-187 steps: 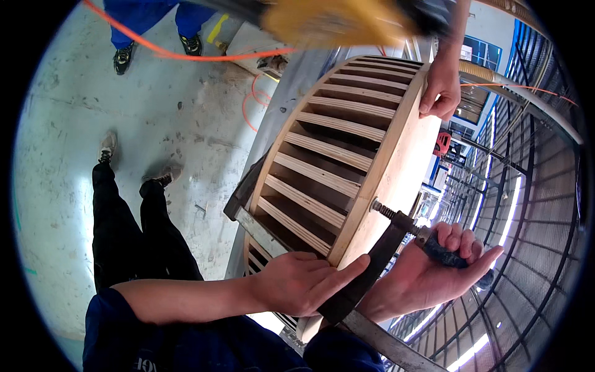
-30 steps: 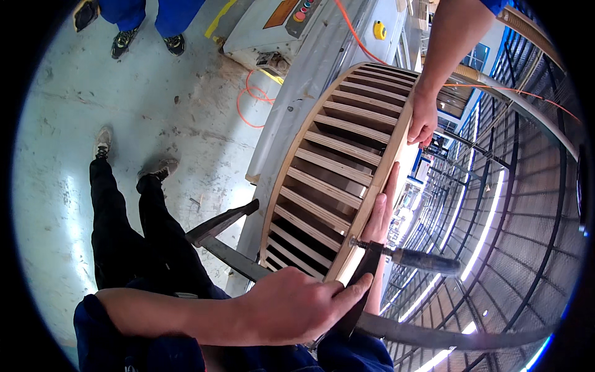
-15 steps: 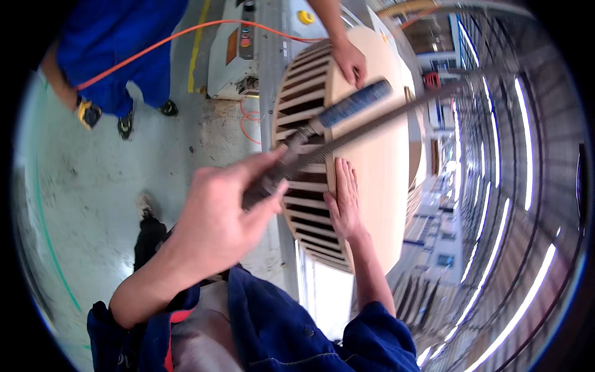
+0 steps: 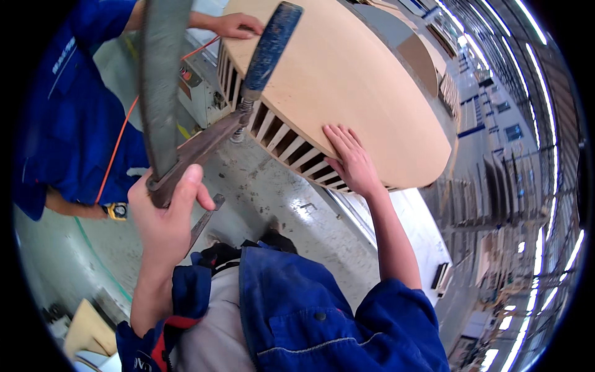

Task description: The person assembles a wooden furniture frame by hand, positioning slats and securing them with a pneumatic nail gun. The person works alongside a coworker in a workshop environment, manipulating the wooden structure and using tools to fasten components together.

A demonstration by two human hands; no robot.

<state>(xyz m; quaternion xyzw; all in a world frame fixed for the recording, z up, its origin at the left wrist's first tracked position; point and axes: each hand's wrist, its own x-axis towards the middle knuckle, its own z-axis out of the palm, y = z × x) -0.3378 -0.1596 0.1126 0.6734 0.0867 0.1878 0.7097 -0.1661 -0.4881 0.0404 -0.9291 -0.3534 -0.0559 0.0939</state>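
Observation:
My left hand (image 4: 167, 214) is wrapped round the sliding arm of a bar clamp (image 4: 207, 141). The clamp's long steel bar rises upward, and its blue screw handle (image 4: 273, 53) stands beside the pale wooden panel (image 4: 372, 99), overlapping its edge from this viewpoint. With fingers stretched, my right hand (image 4: 350, 155) lies flat on the panel near its front edge. Beneath the panel's edge runs a row of wooden slats (image 4: 291, 146) with dark gaps between them.
At left stands a co-worker in blue (image 4: 87, 118), one hand (image 4: 238, 25) on the panel's far corner, a yellow-and-black object (image 4: 116, 211) at the other. An orange hose (image 4: 119, 146) hangs near them. Stacked boards (image 4: 496, 186) stand at right.
The clamp has swung from lying across the panel to upright at its left side. My view has turned, showing more of the panel's top. My right hand still rests on the panel.

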